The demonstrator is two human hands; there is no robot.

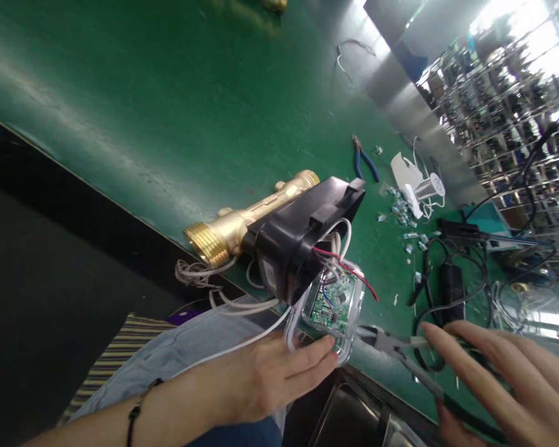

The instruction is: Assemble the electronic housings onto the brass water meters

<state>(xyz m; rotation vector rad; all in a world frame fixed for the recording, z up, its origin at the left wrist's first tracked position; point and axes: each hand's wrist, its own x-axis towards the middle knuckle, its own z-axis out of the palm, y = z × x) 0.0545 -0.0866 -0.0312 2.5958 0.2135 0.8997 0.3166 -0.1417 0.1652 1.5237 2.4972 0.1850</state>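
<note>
Well, the left hand (261, 385) grips a clear plastic housing (292, 330) around a green circuit board (333, 305), wired to a black-covered brass meter body (223, 226) lying on the green desk (121, 105). The right hand (498, 385) is open, fingers spread above side cutters (386, 344); blue-handled pliers (364, 158) lie farther off.

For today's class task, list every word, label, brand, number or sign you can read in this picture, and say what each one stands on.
No text can be read.
Any markings on the green circuit board in the clear plastic case are too small to read.
The threaded brass pipe body and black plastic housing show no legible lettering.
</note>
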